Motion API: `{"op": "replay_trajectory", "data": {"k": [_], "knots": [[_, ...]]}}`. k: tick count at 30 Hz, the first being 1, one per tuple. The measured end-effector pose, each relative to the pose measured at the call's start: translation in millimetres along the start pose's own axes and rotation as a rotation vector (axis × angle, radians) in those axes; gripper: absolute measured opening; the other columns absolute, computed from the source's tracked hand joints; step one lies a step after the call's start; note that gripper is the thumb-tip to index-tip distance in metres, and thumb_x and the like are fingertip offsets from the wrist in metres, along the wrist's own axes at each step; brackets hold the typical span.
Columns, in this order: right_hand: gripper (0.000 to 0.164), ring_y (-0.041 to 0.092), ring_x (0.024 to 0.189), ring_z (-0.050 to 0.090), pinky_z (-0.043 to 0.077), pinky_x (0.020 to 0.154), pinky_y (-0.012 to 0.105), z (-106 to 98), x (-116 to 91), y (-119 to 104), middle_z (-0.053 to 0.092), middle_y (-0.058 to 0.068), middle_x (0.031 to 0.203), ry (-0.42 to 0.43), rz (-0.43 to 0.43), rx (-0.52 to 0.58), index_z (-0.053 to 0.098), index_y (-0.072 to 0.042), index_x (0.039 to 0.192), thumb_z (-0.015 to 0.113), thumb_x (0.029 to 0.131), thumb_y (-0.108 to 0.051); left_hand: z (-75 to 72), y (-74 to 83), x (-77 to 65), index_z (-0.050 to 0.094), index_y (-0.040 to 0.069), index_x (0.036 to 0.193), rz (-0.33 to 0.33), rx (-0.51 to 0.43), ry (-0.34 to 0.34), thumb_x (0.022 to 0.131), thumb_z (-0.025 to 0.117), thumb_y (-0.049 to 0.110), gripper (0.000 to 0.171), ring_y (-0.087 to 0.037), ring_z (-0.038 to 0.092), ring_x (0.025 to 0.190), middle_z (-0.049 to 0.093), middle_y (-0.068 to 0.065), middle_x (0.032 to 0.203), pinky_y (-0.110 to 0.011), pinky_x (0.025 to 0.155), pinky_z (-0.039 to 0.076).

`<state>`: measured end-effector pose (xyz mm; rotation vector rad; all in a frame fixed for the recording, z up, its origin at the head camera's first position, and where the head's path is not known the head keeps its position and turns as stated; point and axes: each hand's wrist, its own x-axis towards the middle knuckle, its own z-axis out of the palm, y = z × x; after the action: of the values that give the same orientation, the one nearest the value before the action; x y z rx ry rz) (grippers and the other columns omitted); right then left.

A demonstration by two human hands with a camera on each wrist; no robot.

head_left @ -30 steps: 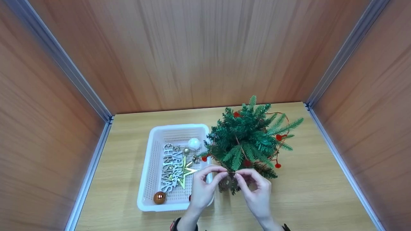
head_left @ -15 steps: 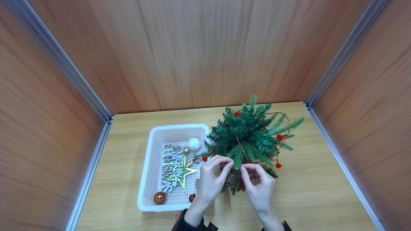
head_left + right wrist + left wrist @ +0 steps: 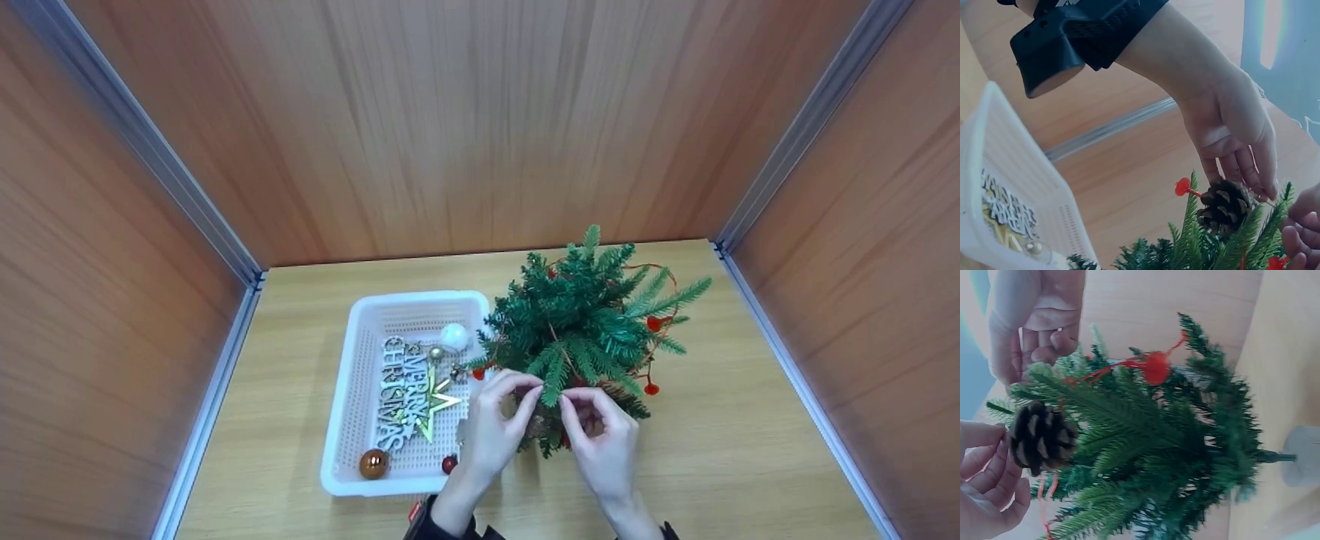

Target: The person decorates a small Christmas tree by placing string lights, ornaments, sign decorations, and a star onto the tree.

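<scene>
Against a second ago, I see the bare left hand [image 3: 489, 426] and bare right hand [image 3: 606, 446] wider apart and higher, flanking a drooping green branch [image 3: 553, 381]. Each grip: tight fingertip pinch, on a fine thin cord [image 3: 1269, 202], I judge. Brown woody pine cone [image 3: 1043, 439] hangs just beside the left hand, against the bushy green miniature tree [image 3: 589, 319]. My read: cord brought to branch, not yet fastened.

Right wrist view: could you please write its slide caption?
Left-hand fingers beside a pinecone among green branches, near a white basket.
</scene>
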<state>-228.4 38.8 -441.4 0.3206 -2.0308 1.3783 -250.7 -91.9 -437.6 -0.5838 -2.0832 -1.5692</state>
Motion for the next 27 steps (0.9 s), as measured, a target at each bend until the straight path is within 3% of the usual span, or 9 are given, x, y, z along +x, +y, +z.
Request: {"op": "replay_trajectory", "data": {"k": [4, 8, 13, 15, 17, 21, 24, 27], "knots": [[0.017, 0.01, 0.052, 0.05, 0.04, 0.044, 0.014, -3, 4, -13, 0.06, 0.007, 0.067, -0.012, -0.047, -0.001, 0.061, 0.004, 0.08, 0.064, 0.069, 0.016, 1.9, -10.3, -9.7, 0.066, 0.005, 0.088, -0.008, 0.022, -0.019, 0.079, 0.064, 0.0, 0.011, -0.014, 0.058, 0.079, 0.063, 0.0, 0.085, -0.027, 0.072, 0.049], [0.021, 0.009, 0.054, 0.051, 0.042, 0.047, 0.014, -10, 5, -9, 0.06, 0.007, 0.069, 0.024, -0.133, 0.004, 0.062, 0.004, 0.08, 0.065, 0.065, 0.018, 0.8, -17.7, -16.9, 0.066, 0.007, 0.092, 0.029, 0.04, -0.001, 0.081, 0.063, 0.005, 0.012, -0.011, 0.058, 0.083, 0.063, 0.002, 0.089, -0.026, 0.074, 0.049], [0.011, 0.006, 0.06, 0.048, 0.038, 0.049, 0.012, -25, 4, 12, 0.058, 0.011, 0.07, 0.215, -0.257, -0.016, 0.062, 0.007, 0.076, 0.064, 0.066, 0.011, -7.0, -26.9, -23.8, 0.065, 0.003, 0.092, 0.116, 0.047, 0.051, 0.078, 0.064, -0.001, 0.014, -0.016, 0.059, 0.08, 0.063, -0.004, 0.087, -0.026, 0.074, 0.048], [0.009, 0.006, 0.06, 0.045, 0.034, 0.049, 0.011, -30, 6, 17, 0.054, 0.015, 0.069, 0.305, -0.289, -0.043, 0.061, 0.009, 0.076, 0.064, 0.068, 0.006, -13.7, -33.0, -25.9, 0.065, 0.003, 0.09, 0.13, 0.06, 0.074, 0.076, 0.065, -0.005, 0.016, -0.016, 0.059, 0.079, 0.064, -0.005, 0.085, -0.025, 0.074, 0.049], [0.015, 0.007, 0.063, 0.042, 0.031, 0.052, 0.012, -35, 10, 18, 0.05, 0.018, 0.072, 0.334, -0.293, -0.067, 0.06, 0.011, 0.079, 0.065, 0.07, 0.0, -22.6, -42.4, -27.9, 0.065, 0.003, 0.089, 0.12, 0.087, 0.095, 0.074, 0.065, -0.008, 0.019, -0.016, 0.06, 0.078, 0.064, -0.005, 0.085, -0.025, 0.073, 0.049], [0.022, 0.013, 0.068, 0.043, 0.032, 0.055, 0.016, -40, 16, 13, 0.05, 0.021, 0.083, 0.239, -0.251, -0.104, 0.061, 0.01, 0.09, 0.067, 0.072, -0.001, -47.1, -70.6, -32.9, 0.064, 0.003, 0.09, -0.007, 0.237, 0.114, 0.073, 0.066, -0.006, 0.019, -0.014, 0.059, 0.08, 0.063, -0.004, 0.088, -0.024, 0.073, 0.049], [0.025, 0.018, 0.073, 0.05, 0.04, 0.061, 0.017, -42, 17, 10, 0.055, 0.022, 0.087, 0.176, -0.222, -0.132, 0.062, 0.009, 0.092, 0.068, 0.068, 0.009, -68.1, -99.1, -39.5, 0.064, 0.002, 0.092, -0.188, 0.428, 0.093, 0.074, 0.066, -0.001, 0.018, -0.018, 0.057, 0.084, 0.061, -0.007, 0.091, -0.029, 0.077, 0.048], [0.029, 0.018, 0.078, 0.055, 0.045, 0.071, 0.017, -42, 17, 9, 0.059, 0.021, 0.085, 0.167, -0.212, -0.153, 0.062, 0.01, 0.088, 0.067, 0.06, 0.019, -87.1, -128.2, -49.4, 0.062, -0.001, 0.097, -0.38, 0.619, -0.006, 0.074, 0.068, 0.004, 0.024, -0.028, 0.054, 0.09, 0.056, -0.014, 0.099, -0.039, 0.078, 0.047]]}}
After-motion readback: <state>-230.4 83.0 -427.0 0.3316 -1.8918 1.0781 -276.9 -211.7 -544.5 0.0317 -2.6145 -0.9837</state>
